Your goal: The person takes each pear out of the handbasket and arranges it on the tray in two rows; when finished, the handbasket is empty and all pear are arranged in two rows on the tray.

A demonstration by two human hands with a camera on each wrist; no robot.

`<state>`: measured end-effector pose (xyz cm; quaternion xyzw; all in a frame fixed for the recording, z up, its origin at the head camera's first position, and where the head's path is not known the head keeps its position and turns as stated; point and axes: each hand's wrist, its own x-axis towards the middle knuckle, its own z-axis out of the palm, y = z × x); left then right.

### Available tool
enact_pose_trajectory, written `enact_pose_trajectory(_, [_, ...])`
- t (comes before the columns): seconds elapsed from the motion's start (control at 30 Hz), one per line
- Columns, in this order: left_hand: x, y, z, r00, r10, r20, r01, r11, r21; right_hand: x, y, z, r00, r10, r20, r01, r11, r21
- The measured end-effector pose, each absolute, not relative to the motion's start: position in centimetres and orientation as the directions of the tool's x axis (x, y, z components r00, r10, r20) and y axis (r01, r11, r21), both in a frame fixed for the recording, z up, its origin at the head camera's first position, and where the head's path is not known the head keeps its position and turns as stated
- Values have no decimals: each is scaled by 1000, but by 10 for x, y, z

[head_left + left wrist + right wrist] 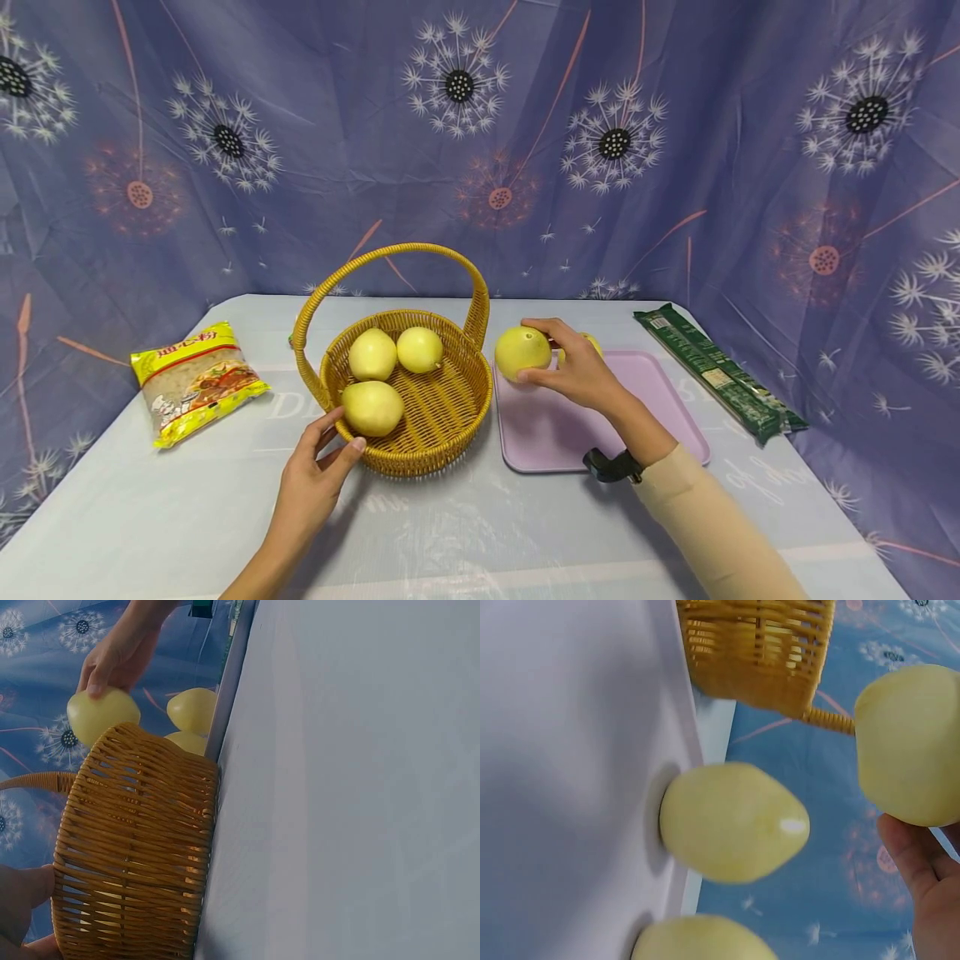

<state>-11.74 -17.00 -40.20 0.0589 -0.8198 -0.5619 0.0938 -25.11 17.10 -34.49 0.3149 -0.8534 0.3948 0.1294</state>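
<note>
In the head view, the left hand [311,479] grips the near-left rim of a round wicker basket [442,454] with a tall arched handle. Three pale yellow pears lie inside; the nearest pear [372,408] is close to the left fingers. The right hand [577,367] holds another pear [522,353] between thumb and fingers, raised between the basket and a pink tray [547,433]. Two pears rest on the tray in the right wrist view, one whole pear [731,823] and one cut by the frame edge [705,941]. The right hand mostly hides them in the head view.
A yellow food packet [202,379] lies at the left of the white-covered table [450,542]. Along the right edge lies a long green packet [716,367]. Behind the table hangs a blue dandelion-print cloth [337,150]. The basket's handle [416,248] arches high over it.
</note>
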Motion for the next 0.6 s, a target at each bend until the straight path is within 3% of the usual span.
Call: enact_pose_trajectory(0.6, [-117,-170,-402,-976,-198,86,6,370,929,-251,240,-355,-832,-235,503,-526,623,-579])
